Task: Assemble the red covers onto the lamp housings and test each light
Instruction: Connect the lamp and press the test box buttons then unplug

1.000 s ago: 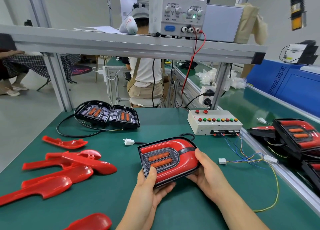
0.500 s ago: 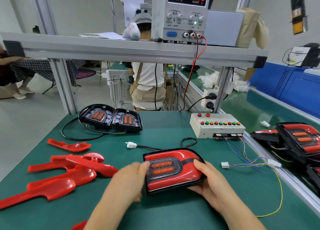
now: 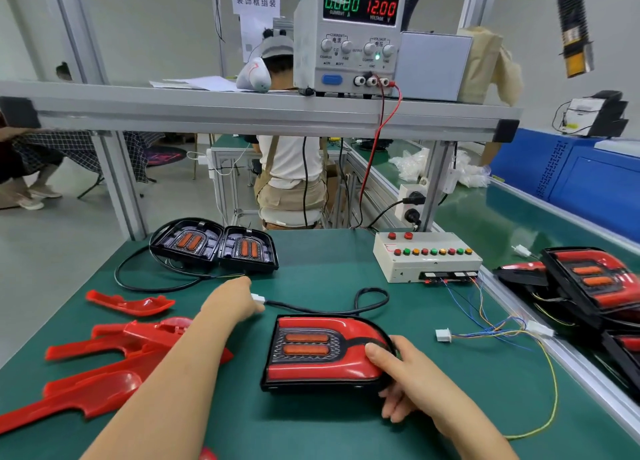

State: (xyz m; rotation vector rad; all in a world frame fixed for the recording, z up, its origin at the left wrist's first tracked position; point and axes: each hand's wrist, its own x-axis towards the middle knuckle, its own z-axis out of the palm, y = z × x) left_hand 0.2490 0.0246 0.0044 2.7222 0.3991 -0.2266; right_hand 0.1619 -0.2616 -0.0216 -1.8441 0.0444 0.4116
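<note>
On the green desk (image 3: 329,269), front and centre, we list one lamp (image 3: 325,350) lying flat, its red cover (image 3: 311,369) seated on the black housing and two orange lenses showing toward its left end. Our right hand (image 3: 408,380) clamps the lamp's right end, thumb on top of the cover and the other fingers curled at its edge. Our left hand (image 3: 232,302) is stretched forward, well apart from the right, and meets the white plug (image 3: 258,298) at the end of the lamp's black cable (image 3: 346,309), which loops behind the lamp; we cannot tell whether the fingers have closed on the plug. Left of the arm: a heap of loose covers (image 3: 114,366), red, overlapping, with one more lying alone just beyond them. At the far left of the desk: two bare housings (image 3: 214,246), side by side and touching, orange lenses up, a black lead curling round them. At the far right: a pale test box (image 3: 426,255) with a row of coloured buttons, thin coloured wires running from its front to a white connector (image 3: 443,335) that lies near the lamp. Past the metal rail on the right: more finished lamps (image 3: 595,283), stacked. Overhead shelf (image 3: 242,110): a power supply (image 3: 349,37) reading 0.000 and 12.00, a red lead hanging down from it.
</note>
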